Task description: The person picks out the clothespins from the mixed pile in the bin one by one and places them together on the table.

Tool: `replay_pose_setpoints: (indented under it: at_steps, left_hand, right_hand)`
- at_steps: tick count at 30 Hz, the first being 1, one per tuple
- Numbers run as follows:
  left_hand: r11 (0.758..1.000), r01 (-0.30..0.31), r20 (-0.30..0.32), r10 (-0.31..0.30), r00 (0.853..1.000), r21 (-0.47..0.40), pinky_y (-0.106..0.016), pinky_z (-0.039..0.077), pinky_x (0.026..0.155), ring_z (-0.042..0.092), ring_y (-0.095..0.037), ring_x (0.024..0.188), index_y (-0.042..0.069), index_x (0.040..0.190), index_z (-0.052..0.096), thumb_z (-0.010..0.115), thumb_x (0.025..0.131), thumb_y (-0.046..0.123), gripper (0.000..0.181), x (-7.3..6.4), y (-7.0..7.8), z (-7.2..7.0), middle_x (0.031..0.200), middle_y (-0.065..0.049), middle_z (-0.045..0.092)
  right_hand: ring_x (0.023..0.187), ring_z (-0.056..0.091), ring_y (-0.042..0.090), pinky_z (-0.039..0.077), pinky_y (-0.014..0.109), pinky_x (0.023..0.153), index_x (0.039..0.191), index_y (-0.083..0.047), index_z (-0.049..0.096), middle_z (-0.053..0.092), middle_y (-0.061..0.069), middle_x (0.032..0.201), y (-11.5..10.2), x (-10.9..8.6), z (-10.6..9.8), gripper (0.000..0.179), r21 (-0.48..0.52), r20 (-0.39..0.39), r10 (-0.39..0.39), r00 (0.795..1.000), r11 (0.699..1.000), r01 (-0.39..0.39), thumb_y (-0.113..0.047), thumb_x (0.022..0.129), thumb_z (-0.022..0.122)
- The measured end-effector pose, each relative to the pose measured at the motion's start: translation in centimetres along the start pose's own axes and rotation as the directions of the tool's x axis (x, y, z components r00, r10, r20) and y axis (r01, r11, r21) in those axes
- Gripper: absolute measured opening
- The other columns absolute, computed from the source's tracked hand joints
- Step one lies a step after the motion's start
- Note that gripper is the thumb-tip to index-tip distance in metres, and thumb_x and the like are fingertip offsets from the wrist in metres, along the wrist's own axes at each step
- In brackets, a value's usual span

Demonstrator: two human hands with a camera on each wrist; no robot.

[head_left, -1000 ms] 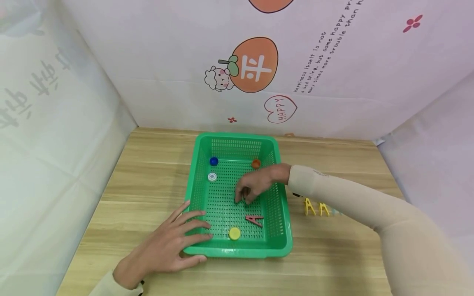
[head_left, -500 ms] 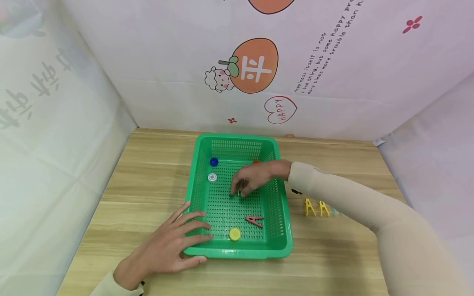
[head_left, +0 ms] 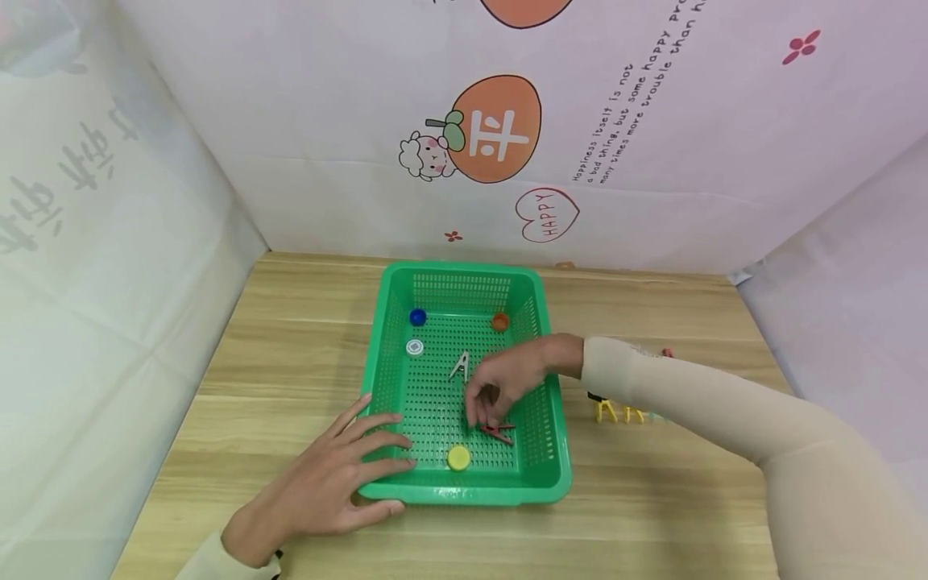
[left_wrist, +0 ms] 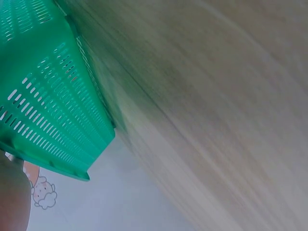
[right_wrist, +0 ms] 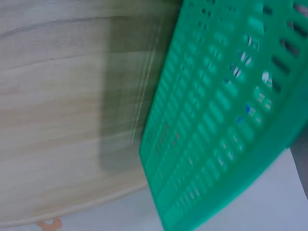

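Note:
In the head view, my right hand (head_left: 507, 385) reaches down into the green plastic basket (head_left: 471, 493). Its fingertips are at the left end of a pink clothespin (head_left: 497, 434) on the basket floor and partly cover it; thumb and fingers look parted. Just beyond that hand lies a whitish clothespin (head_left: 461, 366), with nothing touching it. My left hand (head_left: 326, 479) rests with spread fingers over the basket's near left rim. The left wrist view catches only a blurred bit of that hand (left_wrist: 12, 195) beside the basket wall (left_wrist: 53, 115).
Bottle caps lie spread in the basket: blue (head_left: 417, 317), white (head_left: 414, 347), orange (head_left: 499, 322) and yellow (head_left: 459, 458). On the wooden table (head_left: 652, 499), right of the basket, yellow clothespins (head_left: 606, 411) sit partly behind the right sleeve (head_left: 674, 391). A printed cloth (head_left: 326, 145) hangs behind.
My right hand let go of the whitish clothespin, which now lies on the basket floor, then moved toward me to the pink clothespin. The left hand stayed put.

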State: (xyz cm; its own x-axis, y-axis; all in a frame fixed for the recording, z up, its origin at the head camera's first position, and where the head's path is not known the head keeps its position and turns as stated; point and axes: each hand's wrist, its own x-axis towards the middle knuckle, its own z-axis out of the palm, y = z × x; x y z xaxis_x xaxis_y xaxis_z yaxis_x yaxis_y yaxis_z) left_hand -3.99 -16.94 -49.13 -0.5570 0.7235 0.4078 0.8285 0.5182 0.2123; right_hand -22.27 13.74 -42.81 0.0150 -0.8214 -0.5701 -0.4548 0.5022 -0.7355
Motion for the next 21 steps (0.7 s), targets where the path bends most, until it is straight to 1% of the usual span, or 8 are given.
replay_pose_setpoints:
  at_steps: [3, 5, 7, 10, 12, 14, 18, 21]
  left_hand:
    - [1.000, -0.001, 0.005, 0.001, 1.000, 0.002, -0.048, 0.004, 0.142, 0.055, -0.025, 0.146, 0.028, 0.124, 0.082, 0.078, 0.095, 0.058, 0.042, 0.0, 0.0, 0.0, 0.134, 0.007, 0.074]
    - [1.000, 0.000, 0.007, 0.000, 1.000, 0.001, -0.047, 0.004, 0.142, 0.055, -0.025, 0.146, 0.028, 0.124, 0.082, 0.080, 0.093, 0.057, 0.042, 0.1, 0.1, 0.0, 0.133, 0.007, 0.074]
    - [1.000, 0.002, 0.008, -0.002, 1.000, 0.002, -0.047, 0.004, 0.142, 0.056, -0.025, 0.146, 0.028, 0.123, 0.082, 0.082, 0.092, 0.055, 0.042, 0.1, 0.1, 0.0, 0.133, 0.007, 0.074]
    - [1.000, 0.004, 0.010, -0.004, 1.000, 0.000, -0.048, 0.004, 0.142, 0.055, -0.025, 0.146, 0.028, 0.124, 0.082, 0.082, 0.092, 0.055, 0.042, 0.1, 0.1, 0.0, 0.133, 0.007, 0.074]
    - [1.000, 0.006, 0.012, -0.006, 1.000, -0.001, -0.048, 0.005, 0.142, 0.055, -0.025, 0.146, 0.028, 0.123, 0.083, 0.082, 0.092, 0.055, 0.041, 0.1, 0.1, 0.0, 0.133, 0.007, 0.074]
    - [1.000, 0.008, 0.013, -0.008, 1.000, -0.002, -0.048, 0.005, 0.142, 0.055, -0.025, 0.146, 0.028, 0.123, 0.082, 0.080, 0.094, 0.056, 0.041, 0.1, 0.1, 0.0, 0.133, 0.007, 0.074]
    - [1.000, 0.005, 0.008, -0.005, 1.000, -0.002, -0.048, 0.004, 0.142, 0.056, -0.026, 0.146, 0.028, 0.124, 0.082, 0.074, 0.098, 0.059, 0.041, 0.0, 0.1, 0.0, 0.133, 0.007, 0.074]
    - [1.000, -0.001, 0.002, 0.001, 1.000, -0.003, -0.048, 0.004, 0.142, 0.056, -0.026, 0.146, 0.028, 0.124, 0.082, 0.072, 0.100, 0.060, 0.042, 0.0, 0.1, 0.0, 0.134, 0.007, 0.074]
  right_hand:
    - [0.098, 0.071, 0.001, 0.063, 0.021, 0.091, 0.126, -0.008, 0.079, 0.080, 0.002, 0.113, -0.1, 0.0, 1.1, 0.025, -0.051, 0.027, 0.031, 0.999, 0.998, -0.030, -0.010, 0.102, 0.077]
    - [0.096, 0.070, 0.000, 0.062, 0.019, 0.087, 0.124, -0.011, 0.080, 0.080, -0.001, 0.111, -0.1, 0.1, 1.6, 0.024, -0.107, 0.043, 0.052, 0.998, 0.993, -0.047, -0.012, 0.101, 0.079]
    - [0.094, 0.069, -0.002, 0.061, 0.018, 0.086, 0.124, -0.012, 0.080, 0.079, -0.006, 0.109, -0.1, 0.2, 2.1, 0.023, -0.167, 0.063, 0.082, 0.995, 0.983, -0.070, -0.014, 0.100, 0.080]
    - [0.094, 0.069, -0.003, 0.061, 0.016, 0.085, 0.123, -0.014, 0.081, 0.079, -0.011, 0.107, -0.1, 0.3, 2.3, 0.024, -0.229, 0.083, 0.126, 0.989, 0.968, -0.104, -0.017, 0.100, 0.081]
    - [0.094, 0.069, -0.003, 0.060, 0.016, 0.085, 0.123, -0.013, 0.081, 0.079, -0.011, 0.108, -0.1, 0.3, 2.3, 0.024, -0.240, 0.078, 0.147, 0.986, 0.963, -0.124, -0.016, 0.100, 0.081]
    - [0.094, 0.069, -0.002, 0.061, 0.017, 0.085, 0.123, -0.013, 0.081, 0.079, -0.009, 0.109, -0.1, 0.3, 2.0, 0.024, -0.236, 0.057, 0.161, 0.985, 0.961, -0.143, -0.015, 0.100, 0.081]
    - [0.096, 0.069, 0.000, 0.061, 0.019, 0.086, 0.124, -0.012, 0.081, 0.079, -0.006, 0.109, 0.0, 0.4, 1.1, 0.024, -0.205, -0.006, 0.173, 0.985, 0.964, -0.171, -0.013, 0.100, 0.080]
    - [0.097, 0.068, 0.001, 0.061, 0.020, 0.088, 0.126, -0.012, 0.080, 0.078, -0.005, 0.111, 0.0, 0.7, 0.3, 0.025, -0.199, -0.032, 0.169, 0.985, 0.965, -0.173, -0.014, 0.101, 0.078]
